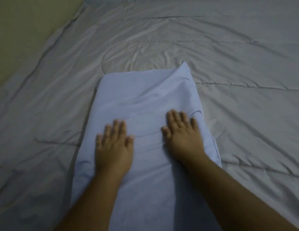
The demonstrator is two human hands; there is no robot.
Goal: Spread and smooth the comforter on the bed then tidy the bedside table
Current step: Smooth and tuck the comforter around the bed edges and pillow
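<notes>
step: smoothing | left hand (113, 147), right hand (183, 132) flat, gripping nothing, on pale blue pillow (145, 100) over grey quilted comforter (228, 55) | tip: press evenly outward

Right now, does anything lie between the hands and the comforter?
Yes. A pillow lies on the comforter, and the left hand and right hand rest flat on it.

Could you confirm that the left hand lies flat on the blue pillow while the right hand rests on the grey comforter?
Not quite: the head view shows the right hand also flat on the pillow, near its right edge, not on the comforter. The left hand does lie flat on it.
</notes>
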